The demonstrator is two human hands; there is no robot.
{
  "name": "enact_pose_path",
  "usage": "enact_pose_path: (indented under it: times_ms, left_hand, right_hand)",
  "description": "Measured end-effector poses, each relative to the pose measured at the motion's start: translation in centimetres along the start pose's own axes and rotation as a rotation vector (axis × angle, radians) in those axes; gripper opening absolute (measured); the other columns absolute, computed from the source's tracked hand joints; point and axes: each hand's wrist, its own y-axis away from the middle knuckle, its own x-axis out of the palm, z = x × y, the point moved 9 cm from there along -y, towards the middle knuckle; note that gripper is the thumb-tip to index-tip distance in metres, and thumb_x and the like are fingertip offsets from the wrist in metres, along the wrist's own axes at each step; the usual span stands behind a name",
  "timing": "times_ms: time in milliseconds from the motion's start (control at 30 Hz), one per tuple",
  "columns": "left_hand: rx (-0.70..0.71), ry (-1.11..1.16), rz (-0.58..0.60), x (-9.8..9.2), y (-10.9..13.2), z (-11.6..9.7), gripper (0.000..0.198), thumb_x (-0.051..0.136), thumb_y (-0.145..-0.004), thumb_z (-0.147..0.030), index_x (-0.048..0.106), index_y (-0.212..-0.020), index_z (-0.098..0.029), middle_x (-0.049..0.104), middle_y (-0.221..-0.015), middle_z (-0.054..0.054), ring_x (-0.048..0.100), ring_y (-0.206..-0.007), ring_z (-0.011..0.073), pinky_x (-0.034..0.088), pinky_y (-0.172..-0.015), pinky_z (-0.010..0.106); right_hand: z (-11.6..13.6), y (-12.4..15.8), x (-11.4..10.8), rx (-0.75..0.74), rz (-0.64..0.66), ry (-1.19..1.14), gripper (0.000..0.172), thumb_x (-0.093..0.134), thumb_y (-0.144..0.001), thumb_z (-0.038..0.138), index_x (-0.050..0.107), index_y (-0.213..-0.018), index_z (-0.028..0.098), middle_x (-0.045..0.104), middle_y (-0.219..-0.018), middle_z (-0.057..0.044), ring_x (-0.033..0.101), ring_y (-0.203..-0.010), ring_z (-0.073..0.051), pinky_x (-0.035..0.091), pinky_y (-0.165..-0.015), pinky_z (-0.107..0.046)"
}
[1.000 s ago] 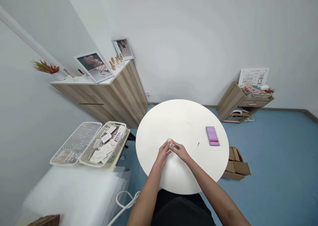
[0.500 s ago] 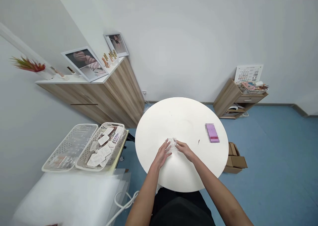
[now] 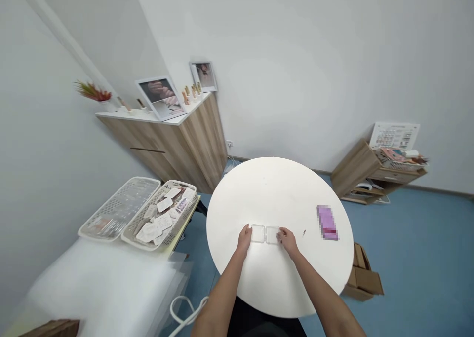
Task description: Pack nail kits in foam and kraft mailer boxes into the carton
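A small clear plastic case (image 3: 258, 234) lies spread open over the white round table (image 3: 274, 189), its two square halves side by side. My left hand (image 3: 244, 238) pinches the outer edge of the left half. On the other side, my right hand (image 3: 288, 241) grips the right half's outer edge. Nothing can be made out inside the case. A tiny dark red object (image 3: 304, 233) lies on the table to the right of my right hand.
A blurred purple item (image 3: 327, 223) lies at the table's right. Left are a white basket of small packets (image 3: 126, 234) and another basket (image 3: 89, 224). A cardboard box (image 3: 365, 278) stands on the floor at right; wooden cabinets (image 3: 202, 144) stand behind.
The clear case, earlier partly folded between my hands, now lies opened flat. My hands have moved apart, each to one edge. The camera view has shifted.
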Motion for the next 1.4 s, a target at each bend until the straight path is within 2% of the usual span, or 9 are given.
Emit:
enact_pose_path:
  times_ms: [133,233,433,533,633,800,967,1167,1400]
  left_hand:
    - [0.117,-0.001,-0.124,-3.7,0.7,-1.3,0.035,0.067,-0.08,-0.035,0.066,-0.111,-0.018,0.061,-0.128,0.014,0.055,-0.122,0.0271,0.037,-0.107,0.039]
    - [0.252,-0.034,-0.252,-8.4,1.9,-3.4,0.03,0.059,-0.083,-0.032,0.065,-0.109,-0.018,0.061,-0.125,0.014,0.058,-0.115,0.0262,0.041,-0.103,0.041]
    - [0.622,-0.432,-0.658,-21.9,7.9,-9.4,0.035,0.044,-0.089,-0.027,0.062,-0.118,-0.022,0.059,-0.119,0.012,0.052,-0.119,0.0268,0.038,-0.106,0.045]
    - [0.633,-0.61,-0.807,-28.3,10.4,-9.8,0.043,0.038,-0.092,-0.026,0.054,-0.131,-0.019,0.051,-0.136,0.015,0.042,-0.133,0.0286,0.031,-0.112,0.047]
    - [0.568,-0.754,-0.803,-32.6,10.9,-8.3,0.049,0.038,-0.092,-0.027,0.046,-0.139,-0.016,0.041,-0.149,0.017,0.031,-0.141,0.0311,0.02,-0.116,0.054]
    - [0.542,-0.868,-0.636,-34.8,10.6,-5.8,0.053,0.038,-0.093,-0.028,0.039,-0.145,-0.019,0.034,-0.155,0.013,0.026,-0.145,0.0273,0.016,-0.118,0.052]
    - [0.525,-0.892,-0.575,-35.1,10.6,-5.5,0.054,0.037,-0.093,-0.026,0.036,-0.148,-0.023,0.033,-0.156,0.01,0.026,-0.145,0.025,0.011,-0.119,0.05]
    - [0.522,-0.849,-0.597,-35.4,10.6,-5.6,0.056,0.037,-0.093,-0.025,0.033,-0.149,-0.024,0.032,-0.156,0.008,0.026,-0.145,0.0251,0.008,-0.12,0.052]
    - [0.537,-0.709,-0.676,-36.0,10.6,-6.8,0.049,0.047,-0.089,-0.03,0.052,-0.137,-0.023,0.049,-0.145,0.014,0.039,-0.137,0.032,-0.002,-0.119,0.054]
  right_hand:
    - [2.8,-1.5,-0.6,-0.268,-0.199,0.384,0.034,0.047,-0.074,0.025,0.068,-0.1,0.017,0.065,-0.102,-0.015,0.061,-0.1,-0.03,0.046,-0.09,-0.043]
    - [6.2,-1.3,2.8,-0.454,-0.203,0.486,0.037,0.045,-0.077,0.025,0.067,-0.106,0.017,0.061,-0.107,-0.017,0.055,-0.107,-0.034,0.043,-0.092,-0.046]
    - [14.1,2.5,16.8,-0.711,0.064,0.508,0.036,0.042,-0.084,0.026,0.063,-0.113,0.019,0.059,-0.113,-0.014,0.05,-0.107,-0.031,0.04,-0.095,-0.044]
    - [18.6,5.9,24.8,-0.862,0.196,0.533,0.034,0.044,-0.086,0.026,0.061,-0.115,0.018,0.058,-0.112,-0.013,0.05,-0.107,-0.03,0.039,-0.096,-0.042]
    - [22.8,9.6,32.5,-1.015,0.291,0.578,0.034,0.046,-0.088,0.026,0.058,-0.119,0.018,0.058,-0.113,-0.012,0.049,-0.107,-0.028,0.04,-0.095,-0.039]
    - [26.0,14.1,43.9,-1.162,0.423,0.826,0.041,0.056,-0.085,0.026,0.055,-0.126,0.018,0.056,-0.122,-0.013,0.045,-0.113,-0.029,0.036,-0.097,-0.039]
    - [25.5,14.5,49.7,-1.129,0.452,1.093,0.054,0.067,-0.075,0.019,0.053,-0.127,0.018,0.053,-0.129,-0.017,0.041,-0.12,-0.033,0.032,-0.098,-0.044]
    - [25.4,14.0,50.9,-1.13,0.402,1.155,0.038,0.056,-0.077,0.005,0.06,-0.112,0.017,0.06,-0.12,-0.017,0.047,-0.116,-0.031,0.03,-0.096,-0.044]
    - [26.4,12.8,47.9,-0.982,0.538,0.931,0.015,0.056,-0.081,0.014,0.062,-0.093,0.021,0.068,-0.092,-0.005,0.059,-0.088,-0.019,0.034,-0.069,-0.026]
